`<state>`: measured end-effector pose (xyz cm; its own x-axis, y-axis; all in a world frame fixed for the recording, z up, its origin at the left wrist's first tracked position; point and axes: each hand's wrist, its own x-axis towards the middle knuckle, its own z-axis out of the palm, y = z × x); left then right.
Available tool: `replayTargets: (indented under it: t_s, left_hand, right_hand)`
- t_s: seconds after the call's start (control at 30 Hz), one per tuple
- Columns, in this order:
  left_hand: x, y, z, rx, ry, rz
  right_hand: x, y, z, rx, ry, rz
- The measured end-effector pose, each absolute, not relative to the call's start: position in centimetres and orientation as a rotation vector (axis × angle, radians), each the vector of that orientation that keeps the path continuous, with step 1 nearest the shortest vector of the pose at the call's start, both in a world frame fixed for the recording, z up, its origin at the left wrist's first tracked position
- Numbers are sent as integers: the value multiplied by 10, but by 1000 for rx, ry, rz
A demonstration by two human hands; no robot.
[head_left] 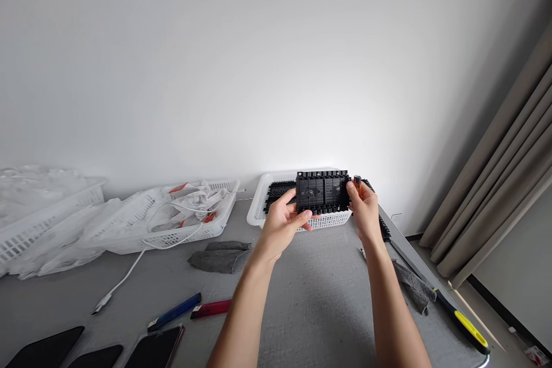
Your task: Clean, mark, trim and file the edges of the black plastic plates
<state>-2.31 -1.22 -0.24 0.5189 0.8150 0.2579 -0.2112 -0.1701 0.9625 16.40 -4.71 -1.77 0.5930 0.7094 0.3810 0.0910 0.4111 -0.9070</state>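
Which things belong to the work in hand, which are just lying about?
In hand: black block, left hand, right hand, white basket of black parts.
Lying about: grey cloth, blue cutter, red cutter, phones, white cable, yellow-handled tool.

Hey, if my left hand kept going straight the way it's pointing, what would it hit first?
Probably the white basket of black parts just beyond it. Your left hand already grips the black block; how high it is above the basket is unclear.
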Motion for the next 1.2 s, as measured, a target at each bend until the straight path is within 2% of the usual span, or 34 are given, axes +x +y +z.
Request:
replayTargets:
  t_s: [0.13, 0.2, 0.47, 0.57, 1.2]
  left_hand:
    - [-21, -8, -4, 1460, 564, 1045]
    - [-19, -6, -6, 1462, 569, 1052]
    - [-8, -3, -13, 1554, 533, 1064]
    - [-9, -1, -15, 1630, 541, 1058]
    - [-9, -2, -19, 1768, 538, 1063]
  right_hand:
    - [167, -55, -11, -1062, -797, 382]
    - [163, -59, -7, -985, -773, 474]
    - [108, -57, -3, -828, -835, 1500]
    - [101, -55, -4, -739, -823, 1711]
    - [103, -58, 1, -700, -695, 1685]
